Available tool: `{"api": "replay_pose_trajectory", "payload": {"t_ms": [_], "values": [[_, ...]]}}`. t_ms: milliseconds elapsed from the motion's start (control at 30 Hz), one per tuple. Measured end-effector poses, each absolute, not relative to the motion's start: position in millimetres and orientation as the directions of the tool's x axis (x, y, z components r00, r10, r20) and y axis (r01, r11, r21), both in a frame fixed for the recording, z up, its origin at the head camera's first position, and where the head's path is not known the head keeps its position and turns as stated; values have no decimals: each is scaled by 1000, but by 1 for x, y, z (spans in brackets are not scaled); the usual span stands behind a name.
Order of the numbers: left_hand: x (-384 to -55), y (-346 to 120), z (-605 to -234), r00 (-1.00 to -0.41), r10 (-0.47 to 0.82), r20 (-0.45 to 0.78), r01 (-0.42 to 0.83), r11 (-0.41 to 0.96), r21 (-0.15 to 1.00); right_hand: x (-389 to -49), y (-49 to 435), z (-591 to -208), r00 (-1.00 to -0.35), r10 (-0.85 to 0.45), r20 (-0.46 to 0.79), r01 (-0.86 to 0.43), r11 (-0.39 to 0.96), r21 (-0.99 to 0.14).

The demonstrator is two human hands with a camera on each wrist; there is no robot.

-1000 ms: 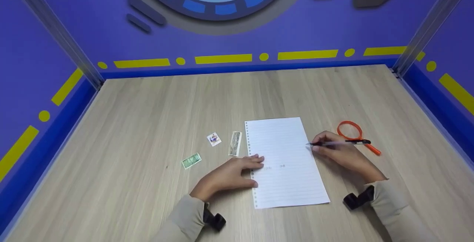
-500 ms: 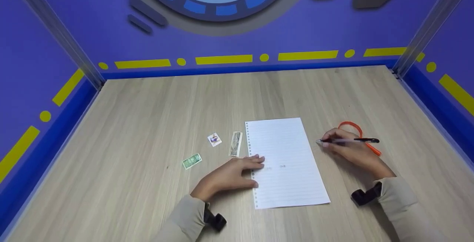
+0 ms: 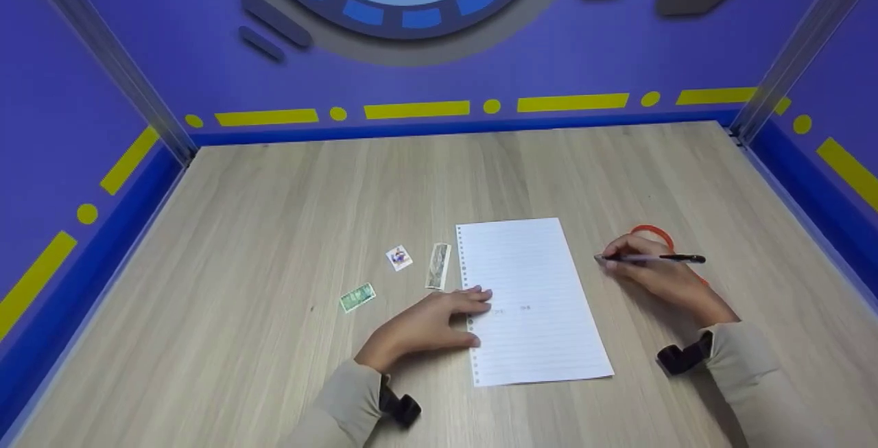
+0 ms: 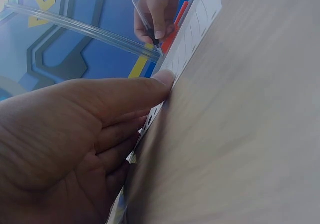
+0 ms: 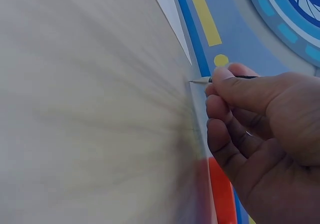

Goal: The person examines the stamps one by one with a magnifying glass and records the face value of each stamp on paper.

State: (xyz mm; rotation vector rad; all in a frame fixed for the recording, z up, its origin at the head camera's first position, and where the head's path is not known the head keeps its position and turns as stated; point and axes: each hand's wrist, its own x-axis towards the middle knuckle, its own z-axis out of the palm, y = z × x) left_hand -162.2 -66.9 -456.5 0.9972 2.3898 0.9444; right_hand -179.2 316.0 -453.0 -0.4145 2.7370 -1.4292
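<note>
A lined sheet of paper (image 3: 528,263) with punched holes down its left edge lies on the table, with small faint writing near its middle. My left hand (image 3: 429,324) rests on that left edge, fingers fairly straight and thumb apart. To the right of the sheet, my right hand (image 3: 658,276) pinches a pen (image 3: 686,258) with a clear barrel and black end, its tip pointing left. The right wrist view shows the pen's tip (image 5: 200,80) at or just over the tabletop; contact is unclear. Partly hidden behind this hand is an orange-red magnifying glass (image 3: 653,230).
Left of the sheet lie three stamps: a long grey one (image 3: 438,266), a small white one with a coloured picture (image 3: 398,257), and a green one (image 3: 357,297). Blue-purple panels (image 3: 411,77) wall in the wooden table (image 3: 302,215) at the back and sides.
My right hand has moved right with the pen, off the paper's right edge, and now covers more of the magnifying glass. The left hand has stayed in place on the sheet.
</note>
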Motion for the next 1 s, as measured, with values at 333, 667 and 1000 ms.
{"api": "replay_pose_trajectory", "payload": {"t_ms": [333, 667, 1000], "values": [[-163, -66, -456, -670, 737, -90, 480, 522, 705, -184, 322, -452, -939, -313, 146, -305, 553, -775], [-161, -66, -455, -678, 728, -96, 453, 518, 726, -188, 324, -452, -886, -394, 244, -446, 578, -684], [-161, -66, -455, -680, 727, -96, 460, 526, 715, -192, 324, -456, -817, -442, 371, -572, 538, -619]]}}
